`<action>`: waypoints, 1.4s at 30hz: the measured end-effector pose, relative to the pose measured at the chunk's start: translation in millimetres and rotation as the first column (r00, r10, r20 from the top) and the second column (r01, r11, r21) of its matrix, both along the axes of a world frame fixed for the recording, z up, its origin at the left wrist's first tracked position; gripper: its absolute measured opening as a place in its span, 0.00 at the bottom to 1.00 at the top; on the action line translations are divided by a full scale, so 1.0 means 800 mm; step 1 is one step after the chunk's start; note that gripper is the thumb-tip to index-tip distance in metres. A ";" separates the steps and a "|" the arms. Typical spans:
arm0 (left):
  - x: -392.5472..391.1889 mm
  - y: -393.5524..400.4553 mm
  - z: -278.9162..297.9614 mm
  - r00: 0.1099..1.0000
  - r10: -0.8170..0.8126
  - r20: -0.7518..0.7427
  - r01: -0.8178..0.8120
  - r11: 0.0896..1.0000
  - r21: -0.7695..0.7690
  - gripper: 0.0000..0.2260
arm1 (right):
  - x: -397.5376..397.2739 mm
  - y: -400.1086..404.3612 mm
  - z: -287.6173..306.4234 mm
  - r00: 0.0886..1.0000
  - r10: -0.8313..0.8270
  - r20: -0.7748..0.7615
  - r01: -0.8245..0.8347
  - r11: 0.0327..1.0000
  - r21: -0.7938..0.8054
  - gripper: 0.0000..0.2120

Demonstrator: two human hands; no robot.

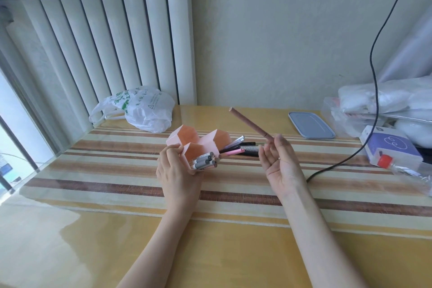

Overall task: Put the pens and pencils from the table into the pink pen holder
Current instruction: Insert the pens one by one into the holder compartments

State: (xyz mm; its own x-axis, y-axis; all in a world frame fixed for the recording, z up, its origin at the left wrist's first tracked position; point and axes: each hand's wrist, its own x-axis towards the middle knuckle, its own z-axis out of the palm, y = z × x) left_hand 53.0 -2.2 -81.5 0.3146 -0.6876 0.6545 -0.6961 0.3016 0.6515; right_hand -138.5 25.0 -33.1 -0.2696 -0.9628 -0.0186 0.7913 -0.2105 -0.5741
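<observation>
Left hand (174,172) grips the tilted pink pen holder (195,145); right hand (279,159), palm up, pinches a brown pencil (249,123) at its fingertips

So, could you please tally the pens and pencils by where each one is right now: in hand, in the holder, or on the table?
Held in the right hand: 1, the brown pencil
In the pink pen holder, steadied by the left hand: about 6 ends showing
Lying on the table behind the holder: about 5, overlapping
Total: about 12
</observation>
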 end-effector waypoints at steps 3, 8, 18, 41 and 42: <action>0.000 -0.001 -0.001 1.000 -0.002 -0.002 0.002 1.000 0.002 0.25 | 0.002 0.003 0.019 0.972 -0.179 -0.152 0.174 0.984 -0.041 0.07; 0.000 0.000 0.000 1.000 -0.010 -0.002 0.010 1.000 0.000 0.26 | 0.022 0.017 0.052 0.719 -0.507 -0.475 0.412 0.862 -0.296 0.09; -0.003 0.000 0.002 1.000 0.000 0.029 0.002 0.999 -0.053 0.26 | 0.079 0.012 -0.005 0.025 -0.642 -0.766 0.152 0.760 -0.632 0.08; 0.006 -0.001 0.001 0.990 -0.028 -0.135 0.028 1.000 0.000 0.26 | -0.013 -0.020 -0.072 -0.520 0.204 -0.830 0.434 0.900 -0.051 0.26; 0.006 -0.001 0.001 0.990 -0.029 -0.136 0.029 1.000 0.002 0.26 | -0.013 -0.020 -0.072 -0.520 0.197 -0.831 0.439 0.896 -0.062 0.24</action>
State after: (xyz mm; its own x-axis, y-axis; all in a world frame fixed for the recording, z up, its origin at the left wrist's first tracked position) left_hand 57.5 -3.2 -80.9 0.3801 -0.7003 0.6042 -0.5921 0.3177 0.7406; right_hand -149.1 9.2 -91.1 -0.2962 -0.9086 0.2943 -0.9246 0.1955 -0.3270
